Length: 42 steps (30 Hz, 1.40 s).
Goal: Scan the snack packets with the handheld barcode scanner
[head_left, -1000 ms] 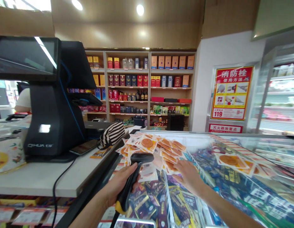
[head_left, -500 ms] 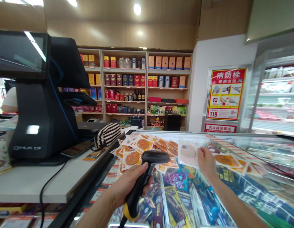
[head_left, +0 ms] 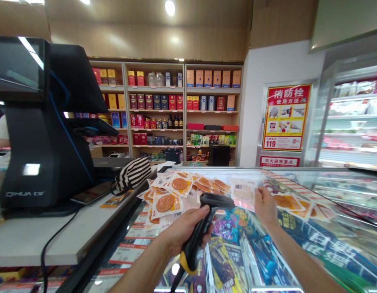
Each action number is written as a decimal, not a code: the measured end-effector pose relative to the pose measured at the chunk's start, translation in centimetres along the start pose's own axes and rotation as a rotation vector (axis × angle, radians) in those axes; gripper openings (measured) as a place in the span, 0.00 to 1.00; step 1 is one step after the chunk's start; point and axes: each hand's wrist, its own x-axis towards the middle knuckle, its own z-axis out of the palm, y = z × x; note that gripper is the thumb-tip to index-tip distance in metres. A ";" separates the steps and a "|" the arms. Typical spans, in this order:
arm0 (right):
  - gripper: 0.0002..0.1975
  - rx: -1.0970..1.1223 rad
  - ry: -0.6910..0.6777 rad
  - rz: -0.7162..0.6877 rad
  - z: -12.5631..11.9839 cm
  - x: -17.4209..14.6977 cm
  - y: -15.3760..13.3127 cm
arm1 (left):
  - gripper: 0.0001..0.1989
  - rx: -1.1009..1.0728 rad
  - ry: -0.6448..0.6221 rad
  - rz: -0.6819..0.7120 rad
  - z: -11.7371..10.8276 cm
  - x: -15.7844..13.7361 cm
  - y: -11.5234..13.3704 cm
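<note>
My left hand (head_left: 188, 232) is wrapped round the grip of a black and yellow barcode scanner (head_left: 196, 238), its head tilted toward the right. Pinched at its right edge by my right hand (head_left: 266, 207) is a flat, clear-and-white food packet (head_left: 242, 193), held up in front of the scanner head. Behind the scanner lies a heap of packets with round orange-brown slices (head_left: 165, 202) on the freezer's glass top. A few similar packets (head_left: 287, 202) are spread to the right of my right hand.
Below the glass top (head_left: 136, 234), bagged frozen goods (head_left: 221, 264) fill wire baskets. A black checkout terminal (head_left: 38, 154) stands on the white counter (head_left: 32, 240) at left, near a striped pouch (head_left: 133, 173). Shelves of boxes (head_left: 157, 101) line the back wall.
The scanner in my left hand has moved right, closer to the packet in my right hand. A reddish glow now shows on the packet's lower part. The view has shifted slightly.
</note>
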 end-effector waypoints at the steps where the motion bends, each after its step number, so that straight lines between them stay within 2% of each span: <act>1: 0.16 -0.006 0.000 0.006 0.0 0.0 0.1 | 0.18 -0.002 -0.005 -0.001 -0.1 0.2 -0.1; 11: 0.16 -0.032 0.011 0.018 0.3 0.1 0.6 | 0.17 -0.020 -0.031 0.040 -0.6 -0.2 0.5; 20: 0.15 -0.052 -0.009 0.001 0.5 -0.1 0.9 | 0.16 0.025 -0.087 0.090 0.6 -1.4 1.6; 27: 0.15 -0.062 0.002 -0.001 0.6 0.1 1.4 | 0.15 -0.033 -0.048 0.069 -0.7 -1.2 1.6; 38: 0.15 -0.097 0.012 -0.008 0.5 -0.2 1.3 | 0.15 -0.100 -0.112 0.071 -0.9 -1.8 2.2; 42: 0.16 -0.176 0.072 -0.069 -0.2 1.3 1.8 | 0.16 -0.118 -0.048 0.062 -1.5 -1.5 2.2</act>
